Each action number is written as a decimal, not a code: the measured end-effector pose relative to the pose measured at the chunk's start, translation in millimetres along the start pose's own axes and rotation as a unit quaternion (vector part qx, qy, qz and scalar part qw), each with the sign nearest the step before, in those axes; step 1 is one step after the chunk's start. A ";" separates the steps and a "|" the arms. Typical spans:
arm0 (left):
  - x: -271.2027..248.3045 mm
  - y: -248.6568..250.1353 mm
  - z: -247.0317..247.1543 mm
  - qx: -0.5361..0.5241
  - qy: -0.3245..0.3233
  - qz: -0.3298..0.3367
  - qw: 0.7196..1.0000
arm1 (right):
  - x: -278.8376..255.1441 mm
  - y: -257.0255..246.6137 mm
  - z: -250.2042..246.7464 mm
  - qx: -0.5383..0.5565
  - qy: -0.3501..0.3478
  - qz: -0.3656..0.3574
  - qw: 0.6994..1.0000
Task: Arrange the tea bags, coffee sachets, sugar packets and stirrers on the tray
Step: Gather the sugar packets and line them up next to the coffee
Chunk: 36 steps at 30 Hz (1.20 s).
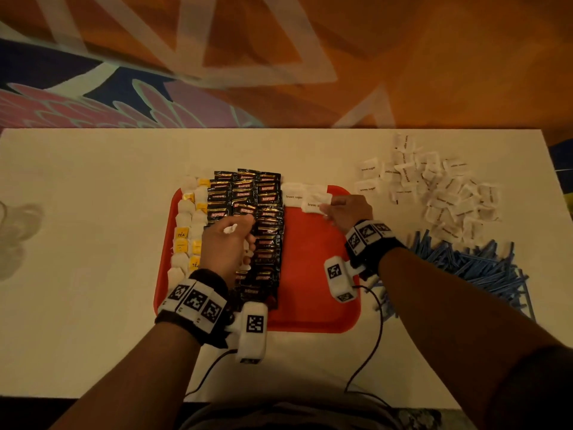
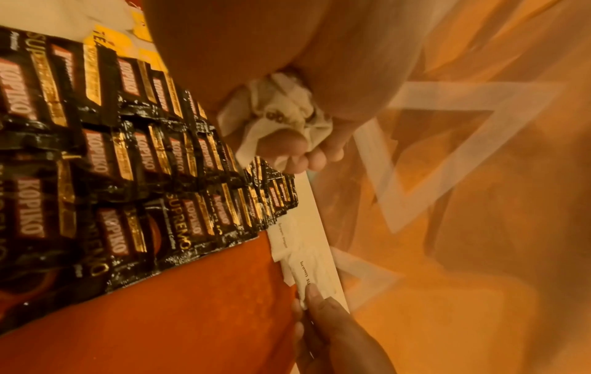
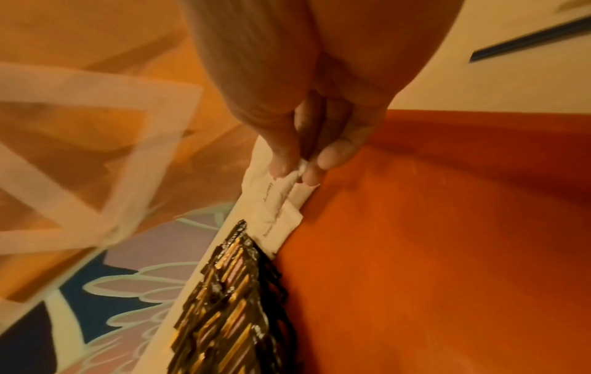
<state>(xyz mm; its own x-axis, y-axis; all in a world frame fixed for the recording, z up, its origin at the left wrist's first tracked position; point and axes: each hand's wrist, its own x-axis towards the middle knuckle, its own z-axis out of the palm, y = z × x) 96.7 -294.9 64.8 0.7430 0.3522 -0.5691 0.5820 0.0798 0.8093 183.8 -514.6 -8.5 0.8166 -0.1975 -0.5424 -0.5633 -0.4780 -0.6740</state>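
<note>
A person's right hand (image 1: 347, 209) has its grip narrowed to a pinch on the edge of a brown sugar packet (image 1: 314, 203) at the far end of the red tray (image 1: 313, 308). The left hand (image 1: 228, 243), beside it over the coffee sachets (image 1: 248, 209), holds its grip closed around crumpled spare packets (image 2: 281, 113). Loose packets (image 1: 434, 187) lie beyond the right grip on the surface. The paper looks light, soft and easily creased; a corner or edge seems the best hold.
</note>
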 end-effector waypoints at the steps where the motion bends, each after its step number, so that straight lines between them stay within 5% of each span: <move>1: 2.4 -1.6 -2.2 0.004 0.003 -0.002 1.000 | 6.9 -0.3 3.1 -0.012 0.001 0.006 1.000; 17: 23.8 -6.9 -16.0 0.010 0.022 -0.018 1.000 | 32.1 2.2 21.3 -0.123 0.092 -0.011 0.988; 25: 21.7 -7.2 -16.0 -0.006 0.000 -0.051 0.999 | 25.8 6.6 33.5 -0.199 0.028 -0.188 0.961; 33: 13.9 -0.5 -15.8 -0.078 -0.085 -0.092 0.989 | 9.8 0.1 26.1 -0.132 0.060 -0.202 0.968; 36: 7.7 5.2 -9.2 -0.120 -0.135 -0.118 0.977 | -14.7 -18.2 18.2 -0.040 0.009 -0.190 0.981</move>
<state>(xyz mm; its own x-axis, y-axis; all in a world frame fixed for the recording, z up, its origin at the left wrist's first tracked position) 102.4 -283.2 66.0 0.6762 0.0419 -0.7356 0.6779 0.3558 0.6434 179.7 -487.4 2.6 0.9682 -0.0072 -0.2501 -0.2069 -0.5852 -0.7841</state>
